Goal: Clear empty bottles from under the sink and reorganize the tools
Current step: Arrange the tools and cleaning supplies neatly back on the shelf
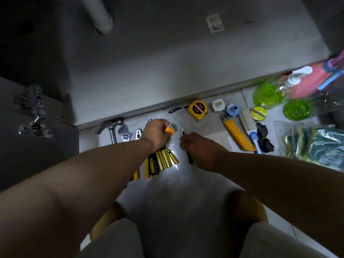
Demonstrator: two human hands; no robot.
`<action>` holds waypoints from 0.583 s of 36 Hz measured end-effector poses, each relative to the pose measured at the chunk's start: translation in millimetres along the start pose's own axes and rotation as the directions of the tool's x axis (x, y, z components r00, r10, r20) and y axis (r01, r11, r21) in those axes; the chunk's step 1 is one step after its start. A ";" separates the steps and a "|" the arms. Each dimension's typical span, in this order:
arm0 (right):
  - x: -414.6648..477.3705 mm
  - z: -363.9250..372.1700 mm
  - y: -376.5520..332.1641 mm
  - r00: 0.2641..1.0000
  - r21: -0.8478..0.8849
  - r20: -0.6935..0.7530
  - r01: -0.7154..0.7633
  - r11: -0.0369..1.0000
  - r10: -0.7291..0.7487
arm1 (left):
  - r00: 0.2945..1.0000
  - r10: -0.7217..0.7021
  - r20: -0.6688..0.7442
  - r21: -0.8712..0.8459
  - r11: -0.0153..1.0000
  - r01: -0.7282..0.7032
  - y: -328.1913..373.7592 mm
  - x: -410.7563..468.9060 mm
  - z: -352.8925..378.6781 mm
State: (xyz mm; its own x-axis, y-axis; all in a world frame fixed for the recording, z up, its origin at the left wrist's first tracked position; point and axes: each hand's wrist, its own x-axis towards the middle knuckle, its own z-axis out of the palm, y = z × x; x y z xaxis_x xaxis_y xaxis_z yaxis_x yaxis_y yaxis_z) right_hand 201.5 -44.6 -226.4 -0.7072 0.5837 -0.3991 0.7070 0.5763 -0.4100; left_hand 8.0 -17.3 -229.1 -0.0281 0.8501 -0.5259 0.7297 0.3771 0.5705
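1. Gripping an orange hex key set, the left hand curls round it, left of the tape measure.
2. The right hand pinches a thin black screwdriver below the tape measure.
3. Yellow-handled screwdrivers lie lower left of it.

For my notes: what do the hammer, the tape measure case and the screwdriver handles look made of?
Hammer: bare metal, likely steel; grey head and shaft with a dull shine. Tape measure: smooth yellow case, probably moulded plastic, with a black printed label. Screwdriver handles: glossy yellow plastic with black stripes, seemingly translucent; they glint in the light.
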 end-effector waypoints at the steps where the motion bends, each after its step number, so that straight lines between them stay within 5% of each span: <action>1: -0.2 0.6 -1.5 1.000 0.003 -0.002 0.013 1.000 -0.013 | 1.000 -0.012 -0.016 -0.023 1.000 0.011 -1.0 3.5 -3.8; 11: -17.2 10.3 -17.3 1.000 -0.075 -0.012 -0.021 0.997 0.021 | 0.994 0.080 -0.071 -0.082 0.993 -0.085 -2.7 11.2 -18.0; 16: -20.5 15.9 -22.9 1.000 -0.052 0.014 -0.003 0.999 0.003 | 0.963 0.265 -0.055 0.265 0.934 -0.242 -11.8 -11.8 -19.7; 21: -20.0 14.8 -24.6 0.995 -0.133 -0.014 0.098 0.986 -0.101 | 0.923 0.375 0.081 0.537 0.764 -0.358 -21.8 -39.3 -26.3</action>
State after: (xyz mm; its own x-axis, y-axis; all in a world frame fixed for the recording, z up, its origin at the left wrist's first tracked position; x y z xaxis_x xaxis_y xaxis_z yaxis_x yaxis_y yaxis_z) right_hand 198.1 -79.0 -220.4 -0.7744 0.5306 -0.3445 0.6294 0.7016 -0.3343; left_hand -24.7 -49.3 -204.2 0.3033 0.8965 -0.3230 0.9345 -0.2136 0.2846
